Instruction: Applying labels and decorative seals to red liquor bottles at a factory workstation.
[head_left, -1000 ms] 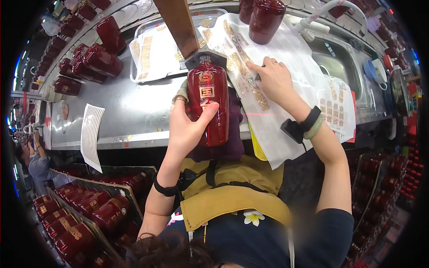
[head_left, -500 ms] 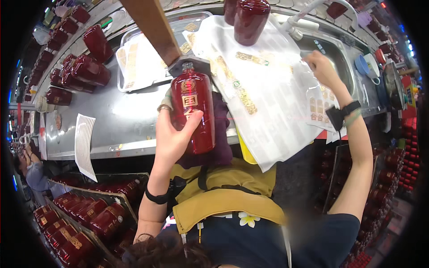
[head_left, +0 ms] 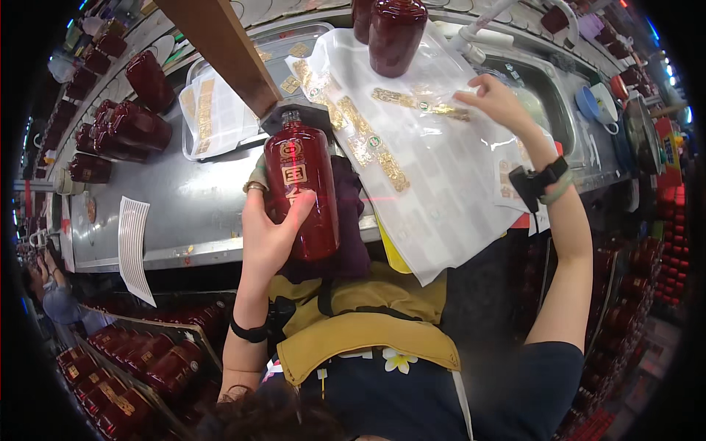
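Gripping red bottle (head_left: pixel 303 192), upright, neck pointing away

A bottling workshop: a long steel worktop (head_left: pixel 198 206) carries rows of red bottles (head_left: pixel 121 128) and gold label sheets (head_left: pixel 412 169), with crates of bottles (head_left: pixel 132 375) below the worktop.
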A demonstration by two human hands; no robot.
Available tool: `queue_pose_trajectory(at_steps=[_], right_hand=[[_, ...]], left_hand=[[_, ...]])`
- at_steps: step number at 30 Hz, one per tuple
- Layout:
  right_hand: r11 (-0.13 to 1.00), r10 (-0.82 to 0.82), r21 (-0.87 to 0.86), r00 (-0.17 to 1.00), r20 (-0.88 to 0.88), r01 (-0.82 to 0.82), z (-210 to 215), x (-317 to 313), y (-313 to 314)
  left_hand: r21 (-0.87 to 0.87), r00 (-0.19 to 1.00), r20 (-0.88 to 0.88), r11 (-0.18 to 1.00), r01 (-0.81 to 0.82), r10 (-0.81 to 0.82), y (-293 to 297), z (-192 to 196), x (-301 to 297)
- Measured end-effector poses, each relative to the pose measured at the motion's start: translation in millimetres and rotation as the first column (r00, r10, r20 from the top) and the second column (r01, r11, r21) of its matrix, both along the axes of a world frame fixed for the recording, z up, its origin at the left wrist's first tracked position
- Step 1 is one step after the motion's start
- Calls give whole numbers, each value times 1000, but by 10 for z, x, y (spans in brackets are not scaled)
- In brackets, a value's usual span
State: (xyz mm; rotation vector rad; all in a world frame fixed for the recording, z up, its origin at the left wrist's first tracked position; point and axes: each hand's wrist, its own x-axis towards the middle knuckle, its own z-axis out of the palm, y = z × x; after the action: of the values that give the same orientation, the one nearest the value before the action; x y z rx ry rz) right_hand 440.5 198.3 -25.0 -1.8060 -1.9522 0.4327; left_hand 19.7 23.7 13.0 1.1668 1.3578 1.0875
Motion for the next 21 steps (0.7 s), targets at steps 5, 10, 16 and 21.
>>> queue_pose_trajectory(at_steps=[5,10,16,21], right_hand=[[972,-120,-145,924,364,183,-168,336,182],[944,-208,-204,946,247,261,-174,638,175],[955,-91,297,959,268,7,737,-160,-334],[792,168,458,865,472,-404,1509,-896,-799]], left_hand=[[14,998,59,1000,7,-8,17,1,-9],[24,997,73,999,28,-30,23,-2,0],[541,910,-363,840,30,201,206,306,-52],[588,935,-354,771,246,-29,509,764,365]])
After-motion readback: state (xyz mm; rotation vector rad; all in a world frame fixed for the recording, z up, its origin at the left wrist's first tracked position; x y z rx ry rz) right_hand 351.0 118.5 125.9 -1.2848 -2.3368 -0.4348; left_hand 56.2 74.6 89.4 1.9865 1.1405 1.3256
